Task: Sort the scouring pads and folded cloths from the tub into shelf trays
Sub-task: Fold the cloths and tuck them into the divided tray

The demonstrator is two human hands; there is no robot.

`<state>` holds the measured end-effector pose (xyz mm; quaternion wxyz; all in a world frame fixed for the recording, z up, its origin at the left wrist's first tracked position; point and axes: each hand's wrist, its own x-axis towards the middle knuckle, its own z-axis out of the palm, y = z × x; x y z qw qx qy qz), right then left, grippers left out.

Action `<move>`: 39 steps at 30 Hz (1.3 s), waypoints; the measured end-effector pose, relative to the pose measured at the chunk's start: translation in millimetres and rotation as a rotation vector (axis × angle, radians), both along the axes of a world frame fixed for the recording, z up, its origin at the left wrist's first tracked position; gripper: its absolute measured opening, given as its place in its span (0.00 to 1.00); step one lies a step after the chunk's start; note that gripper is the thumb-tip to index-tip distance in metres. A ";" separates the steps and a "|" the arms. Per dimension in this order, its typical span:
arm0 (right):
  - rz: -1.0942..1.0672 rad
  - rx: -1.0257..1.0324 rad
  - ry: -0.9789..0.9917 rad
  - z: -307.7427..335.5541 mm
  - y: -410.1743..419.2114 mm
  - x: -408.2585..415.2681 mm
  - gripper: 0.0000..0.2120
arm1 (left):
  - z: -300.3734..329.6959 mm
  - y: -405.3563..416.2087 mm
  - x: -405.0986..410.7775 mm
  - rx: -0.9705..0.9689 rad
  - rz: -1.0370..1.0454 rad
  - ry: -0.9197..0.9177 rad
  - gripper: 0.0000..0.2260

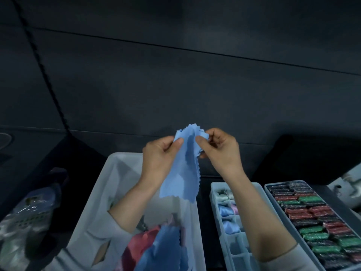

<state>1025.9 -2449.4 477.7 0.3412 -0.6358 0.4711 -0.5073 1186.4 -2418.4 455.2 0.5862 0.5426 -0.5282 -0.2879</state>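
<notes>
Grey plastic, the tub (109,182) sits near left, loose red and blue cloths heaped at its near end. To its right lie two trays: the scouring-pad tray (273,194), packed with red, green and dark pads, and the narrower cloth tray (214,200), its far cells filled. Above the tub, the left hand (158,153) and right hand (220,149) each pinch the blue cloth's (181,178) top edge, letting it hang, probably to fold it.
</notes>
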 end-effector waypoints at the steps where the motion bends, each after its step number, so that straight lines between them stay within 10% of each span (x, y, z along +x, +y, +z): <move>1: 0.024 0.001 -0.025 2.8 2.9 3.8 0.05 | -0.7 0.9 -4.9 -0.022 -0.026 0.001 0.16; 15: 0.085 -0.021 0.003 5.6 3.2 -10.8 0.05 | 16.9 0.2 -1.4 0.047 -0.160 0.208 0.07; 21: 0.556 0.327 -0.088 -30.4 9.1 -14.1 0.16 | 43.1 -2.9 14.9 0.124 -0.322 0.345 0.08; 31: 0.309 0.421 -0.194 -42.1 13.9 -2.1 0.09 | -12.9 2.3 18.6 0.486 -0.467 0.351 0.09; 39: 0.272 0.362 -0.180 -32.3 9.5 -12.1 0.10 | -17.5 0.3 11.0 0.096 -0.317 0.152 0.15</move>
